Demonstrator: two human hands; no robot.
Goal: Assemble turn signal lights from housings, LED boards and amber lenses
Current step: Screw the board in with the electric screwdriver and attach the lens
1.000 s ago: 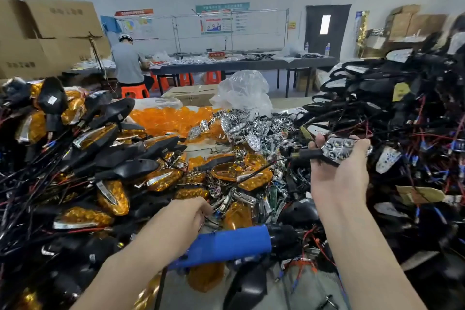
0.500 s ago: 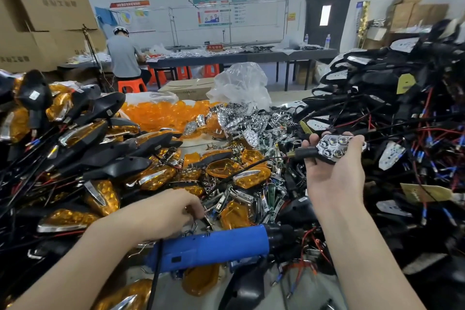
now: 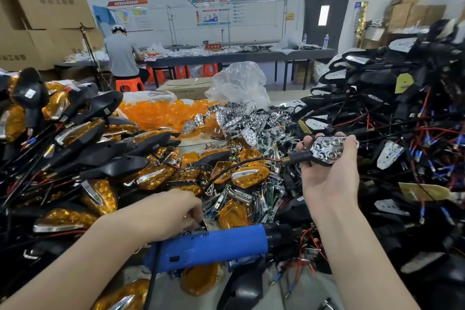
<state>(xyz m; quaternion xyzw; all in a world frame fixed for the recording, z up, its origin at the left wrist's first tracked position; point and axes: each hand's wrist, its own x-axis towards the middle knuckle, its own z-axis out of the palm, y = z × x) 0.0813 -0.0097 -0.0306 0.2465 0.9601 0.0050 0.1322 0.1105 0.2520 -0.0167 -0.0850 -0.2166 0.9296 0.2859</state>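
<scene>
Little has moved vs 0.5 s ago: L hand (image 3: 173,211) has edged a touch fwd into the small parts just above the blue tool (image 3: 208,246); R hand (image 3: 329,178) is held up much as before.

Biggest first. Right side: a tall heap of black housings (image 3: 402,98) w/ red/blue wires, many showing white boards, no lens on them, so plenty left to do. Left side: a stack of done lights (image 3: 75,131), amber lens on black shell, so a good batch looks finished. Mid-back: loose lenses (image 3: 161,113) in an orange heap, w/ chrome reflectors (image 3: 234,118) just beside them. Tool lies across the near edge, not gripped.

Unit (image 3: 327,150) sits in R hand, fingers curled round it, face up: chrome reflector w/ LEDs seated in a black shell, wire trailing left. No lens on it yet; that's prob. the next part.

L hand: fingers curled down among the bits; can't tell if it grips anything.
</scene>
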